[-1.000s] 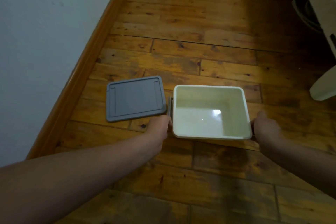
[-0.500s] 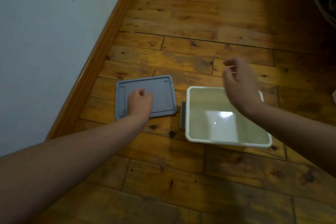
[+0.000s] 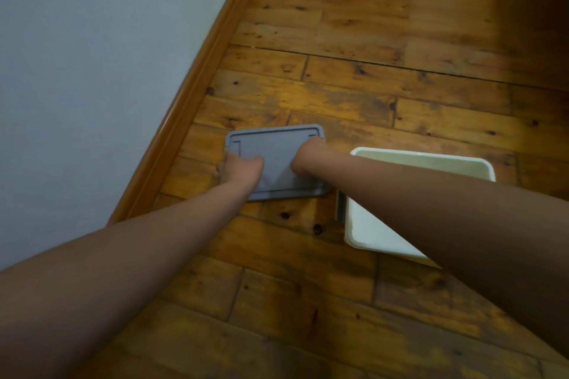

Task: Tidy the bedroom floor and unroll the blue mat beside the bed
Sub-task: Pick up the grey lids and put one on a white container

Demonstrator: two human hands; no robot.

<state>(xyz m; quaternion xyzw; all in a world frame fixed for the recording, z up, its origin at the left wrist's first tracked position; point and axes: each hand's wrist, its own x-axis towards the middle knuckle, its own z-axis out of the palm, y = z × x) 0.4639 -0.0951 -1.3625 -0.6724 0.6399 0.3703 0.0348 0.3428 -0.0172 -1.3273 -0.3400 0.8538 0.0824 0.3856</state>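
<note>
The left hand [image 3: 238, 168] sits at the left edge of the grey lid [image 3: 277, 160], thumb on top and fingers curled under the rim, so it has that side properly gripped. The right hand [image 3: 308, 152] reaches across to the lid's upper right corner. From here I only see the back of the wrist and its fingers are hidden, so I cannot tell whether it grasps the edge or just rests on it. The lid lies flat on the wooden floor [image 3: 338, 92], a little left of the middle of the frame.

Just beside it, to the right, stands the white tub [image 3: 357, 224], open and, as far as the forearm across it lets me see, with nothing inside. A grey latch [image 3: 340, 206] hangs on the side facing the lid.

My guess is the lid is about to go onto the tub. To do that well, both hands should hold opposite edges, lift it level, carry it right, square its corners with the rim, then press down evenly until it seats and the latch can catch.

The skirting board [image 3: 191, 108] runs diagonally from the top centre to the lower left, with the pale wall [image 3: 92, 55] filling the upper left. The blue mat is nowhere in view, nor is the bed, so that part appears not yet begun.

I can read no brand, label or writing on the lid, the tub or anything else
</note>
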